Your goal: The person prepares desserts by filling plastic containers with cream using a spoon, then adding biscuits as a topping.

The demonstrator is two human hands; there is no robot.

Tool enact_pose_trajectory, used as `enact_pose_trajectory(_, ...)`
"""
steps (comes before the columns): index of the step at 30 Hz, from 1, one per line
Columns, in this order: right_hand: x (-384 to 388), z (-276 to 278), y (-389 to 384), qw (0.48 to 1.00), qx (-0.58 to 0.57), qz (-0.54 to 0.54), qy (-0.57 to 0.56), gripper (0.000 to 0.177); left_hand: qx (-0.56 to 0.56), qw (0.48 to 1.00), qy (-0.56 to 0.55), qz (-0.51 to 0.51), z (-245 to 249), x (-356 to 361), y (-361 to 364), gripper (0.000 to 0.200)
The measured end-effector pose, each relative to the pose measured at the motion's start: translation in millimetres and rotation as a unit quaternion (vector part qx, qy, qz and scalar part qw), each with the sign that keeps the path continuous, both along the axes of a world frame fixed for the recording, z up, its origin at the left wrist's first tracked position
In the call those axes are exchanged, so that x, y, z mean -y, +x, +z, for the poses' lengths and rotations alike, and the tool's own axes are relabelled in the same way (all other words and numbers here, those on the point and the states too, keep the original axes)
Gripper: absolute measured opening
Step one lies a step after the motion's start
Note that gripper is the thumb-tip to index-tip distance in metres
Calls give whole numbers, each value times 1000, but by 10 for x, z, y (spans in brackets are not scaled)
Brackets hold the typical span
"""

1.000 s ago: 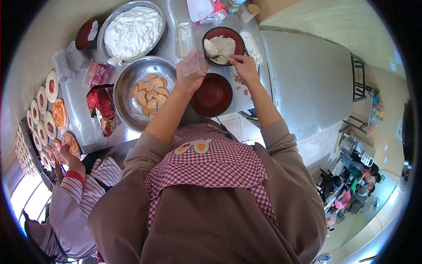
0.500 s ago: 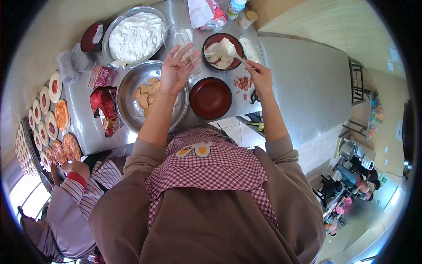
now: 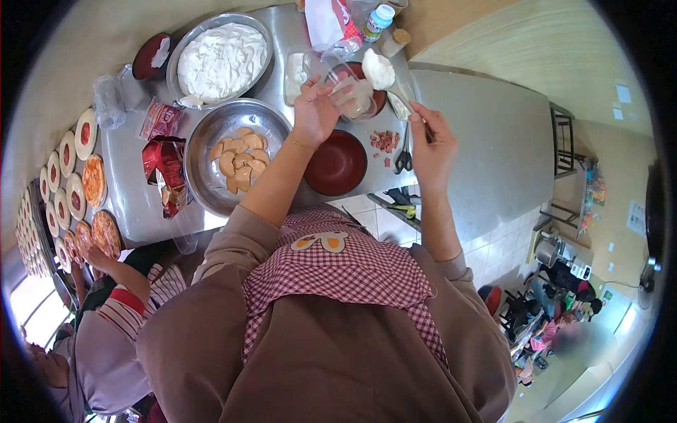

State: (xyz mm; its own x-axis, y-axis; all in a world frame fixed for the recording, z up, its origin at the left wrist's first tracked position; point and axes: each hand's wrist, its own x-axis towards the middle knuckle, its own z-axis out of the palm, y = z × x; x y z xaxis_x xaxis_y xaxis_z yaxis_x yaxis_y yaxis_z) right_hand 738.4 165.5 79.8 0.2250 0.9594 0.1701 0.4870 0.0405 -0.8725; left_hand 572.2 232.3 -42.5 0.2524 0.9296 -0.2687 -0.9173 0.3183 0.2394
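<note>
My left hand [image 3: 315, 113] is closed around a clear plastic cup [image 3: 337, 79], which is tilted over the dark red bowl with cream [image 3: 381, 103]. In my right hand [image 3: 434, 144] is a spoon [image 3: 400, 96], with a large lump of white cream [image 3: 379, 69] on its far end, just right of the cup's mouth. Below the cup stands a second dark red bowl [image 3: 336, 163]. Chopped pink pieces [image 3: 384, 141] and black-handled scissors [image 3: 403, 159] lie on the steel table near my right wrist.
To the left are a steel bowl of brown slices [image 3: 201, 169], a basin of whipped cream [image 3: 176, 74] and red packets [image 3: 165, 166]. Bottles [image 3: 379, 21] stand at the back. Another person's hand [image 3: 102, 259] is by the topped dough rounds [image 3: 77, 194].
My left hand has moved right with the cup, over the cream bowl. The spoon has risen out of that bowl with a lump of cream. The scissors show more fully.
</note>
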Motion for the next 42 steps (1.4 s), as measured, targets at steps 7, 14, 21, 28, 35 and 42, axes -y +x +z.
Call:
enact_pose_trajectory(7,-32,-123,-207,990,118,-9,73,21,69,996,50,-10,208,76,193,47)
enact_pose_trajectory(14,-86,-379,-157,938,310,56,146,29,149,986,74,-29,233,95,178,50)
enact_pose_trajectory(21,-14,-292,-196,927,328,59,174,31,136,985,94,-42,376,95,101,56)
enact_pose_trajectory(28,25,-226,-167,917,321,80,222,40,167,976,126,-53,343,73,51,61)
enact_pose_trajectory(35,68,-161,-184,923,301,83,226,41,169,978,97,-69,327,129,10,64)
enact_pose_trajectory(42,72,-30,-167,963,218,45,150,30,172,976,112,-72,279,136,-27,66)
